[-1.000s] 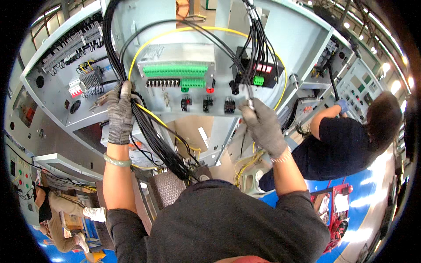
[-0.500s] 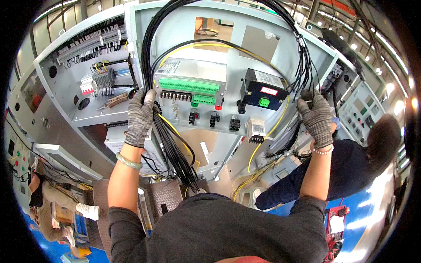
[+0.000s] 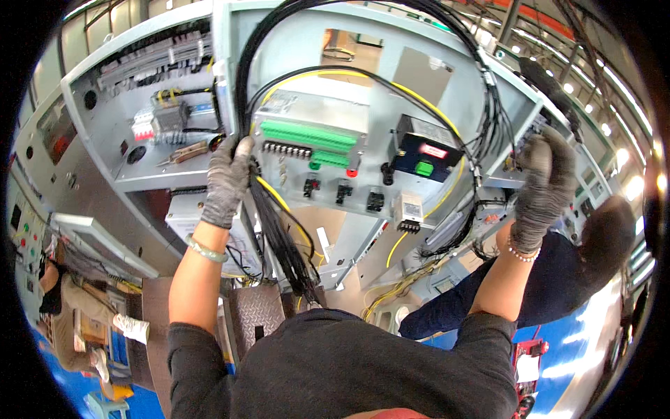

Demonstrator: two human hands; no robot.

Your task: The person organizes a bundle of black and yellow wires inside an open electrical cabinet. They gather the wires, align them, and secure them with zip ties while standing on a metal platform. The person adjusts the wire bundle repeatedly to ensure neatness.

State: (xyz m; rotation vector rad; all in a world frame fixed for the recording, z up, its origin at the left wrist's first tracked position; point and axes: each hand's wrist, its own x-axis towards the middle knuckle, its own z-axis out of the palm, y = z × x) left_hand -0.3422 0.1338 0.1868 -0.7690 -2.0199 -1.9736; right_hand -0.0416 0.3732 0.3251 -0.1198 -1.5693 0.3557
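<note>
My left hand [image 3: 229, 167], in a grey knitted glove, is closed round a thick bundle of black cables [image 3: 244, 91] at the left of an open grey cabinet panel [image 3: 286, 35]. The bundle arches over the panel, and its loose ends hang below my left hand. At the right, its other cable ends [image 3: 492, 119] dangle free, apart from my right hand [image 3: 546, 185]. That gloved hand is raised beside the panel's right side; motion blurs its fingers, so I cannot tell whether they hold anything. A yellow cable [image 3: 412, 91] curves under the black arch.
A controller with green terminal strips [image 3: 307, 136] and a black module [image 3: 426, 146] are mounted between my arms. A small white relay [image 3: 407, 208] sits lower. Pliers [image 3: 187, 152] lie on the left shelf. A person in dark clothes [image 3: 544, 279] is close at right; another person's leg [image 3: 98, 307] shows at left.
My right hand has let go of the cable ends and moved right, away from them. They now hang loose. My left hand stays on the bundle, and the view has shifted slightly.
</note>
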